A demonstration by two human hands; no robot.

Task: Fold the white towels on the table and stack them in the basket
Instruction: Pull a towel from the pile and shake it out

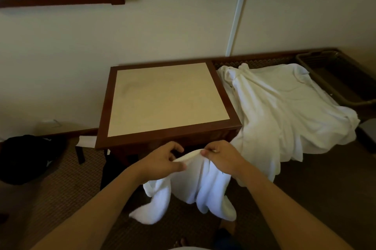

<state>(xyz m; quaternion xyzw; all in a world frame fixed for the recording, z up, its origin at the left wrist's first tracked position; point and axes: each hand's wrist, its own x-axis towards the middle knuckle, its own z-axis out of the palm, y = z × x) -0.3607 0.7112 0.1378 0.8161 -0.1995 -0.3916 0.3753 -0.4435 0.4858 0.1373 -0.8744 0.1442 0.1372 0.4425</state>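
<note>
A: Biggest first?
B: Towel pile (284, 107) beyond and right of the fingers, basket (335, 79) behind it. Table (168, 99) just past the fingertips.
A: Hands?
B: Left hand (164, 160) and right hand (219, 156) both pinch a white towel (203, 186) by its top edge; it hangs below the fingers.

Towel pile (284, 107) right of table (168, 138); basket (317, 79) behind pile, far rt.
</note>
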